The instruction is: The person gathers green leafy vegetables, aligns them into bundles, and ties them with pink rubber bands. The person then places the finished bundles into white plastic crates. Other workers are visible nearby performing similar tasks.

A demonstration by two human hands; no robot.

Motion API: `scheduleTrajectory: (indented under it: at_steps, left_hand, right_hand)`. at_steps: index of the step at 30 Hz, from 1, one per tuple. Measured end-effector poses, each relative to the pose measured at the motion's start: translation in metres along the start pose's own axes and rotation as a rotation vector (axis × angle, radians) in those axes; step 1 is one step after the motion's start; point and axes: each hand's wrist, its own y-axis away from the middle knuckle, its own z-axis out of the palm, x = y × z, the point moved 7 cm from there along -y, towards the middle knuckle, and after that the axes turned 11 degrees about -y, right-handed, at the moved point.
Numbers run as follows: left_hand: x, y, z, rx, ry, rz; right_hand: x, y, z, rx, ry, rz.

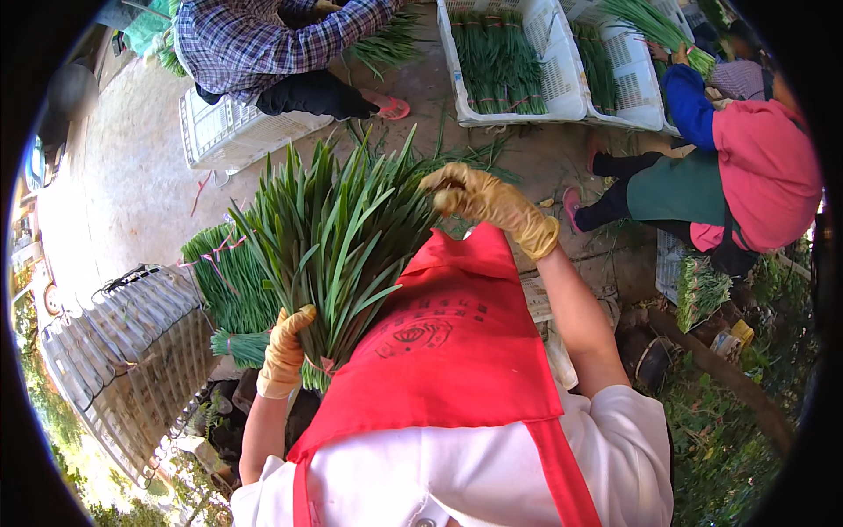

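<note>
A large bundle of long flat green leaves, like garlic chives (329, 230), lies fanned out across my lap, its stems tied low down with a reddish band. My left hand (288, 352), in a yellow rubber glove, grips the bundle near its stem end. Gloved the same way, my right hand (471, 197) is at the right side of the leaf tips, fingers curled; whether it holds any leaves cannot be told. Beside the bundle on the left are stacked tied greens (230, 283) with pink ties. A red apron (454, 342) covers my front.
White plastic crates (563, 85) with tied bundles stand at the top. An upturned white crate (220, 128) is under a person in a plaid shirt (257, 46). At right, a person in pink (757, 165) handles greens. Loose leaves (481, 158) litter the floor. A slatted rack (132, 356) stands left.
</note>
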Motion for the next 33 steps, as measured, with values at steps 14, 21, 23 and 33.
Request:
scheduleTrajectory:
  at_steps: [14, 21, 23, 33]
  left_hand:
    - [0.008, 0.006, 0.016, 0.002, -0.029, 0.020]
    - [-0.002, 0.003, 0.001, 0.015, -0.053, -0.013]
    - [-0.001, 0.003, 0.004, 0.005, -0.061, -0.006]
    - [-0.003, 0.004, 0.014, 0.051, -0.086, -0.079]
  right_hand:
    - [0.028, 0.018, -0.076, 0.635, 0.921, -0.209]
    - [0.001, -0.001, -0.029, 0.062, 0.044, -0.008]
    - [-0.002, -0.004, -0.003, 0.040, 0.312, -0.163]
    - [0.154, -0.021, -0.079, 0.436, 0.637, -0.262]
